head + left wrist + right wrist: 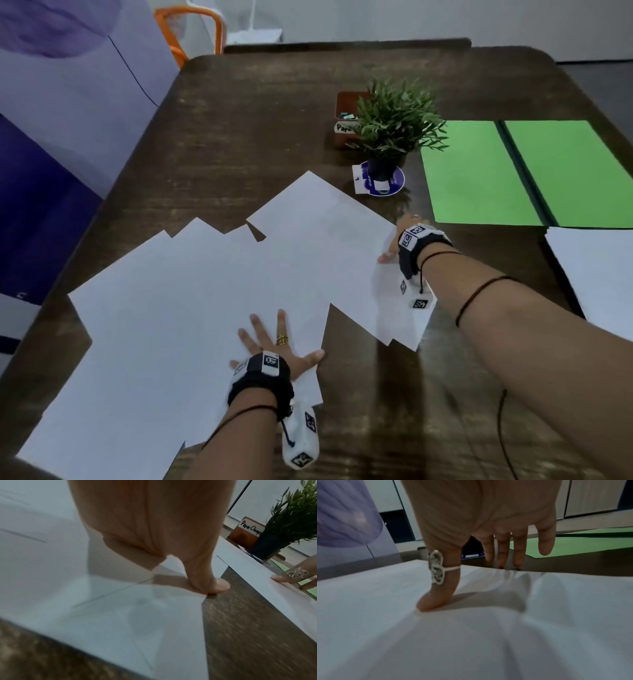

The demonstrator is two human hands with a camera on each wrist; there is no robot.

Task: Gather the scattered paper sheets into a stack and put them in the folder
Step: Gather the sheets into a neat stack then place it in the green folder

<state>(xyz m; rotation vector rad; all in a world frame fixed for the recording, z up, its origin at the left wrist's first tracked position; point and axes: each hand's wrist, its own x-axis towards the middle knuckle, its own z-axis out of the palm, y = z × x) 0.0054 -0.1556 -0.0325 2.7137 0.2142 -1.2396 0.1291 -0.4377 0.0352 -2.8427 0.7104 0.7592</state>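
Several white paper sheets (191, 294) lie fanned and overlapping across the dark wooden table (257, 120). My left hand (274, 342) lies flat on the near sheets with its fingers spread; its thumb (217, 585) touches a sheet's edge (120, 615). My right hand (400, 240) is at the right corner of the far sheet (325, 233). Its thumb (436, 595) presses down on that sheet (471, 635), which buckles, and its straight fingers (503, 550) reach just past the far edge. An open green folder (479, 178) lies flat at the right.
A potted plant (394, 120) on a blue saucer stands between the sheets and the folder, with a brown box labelled paper clamps (346, 113) behind it. Another white paper pile (596, 274) lies at the right edge. An orange chair (191, 27) stands beyond the table.
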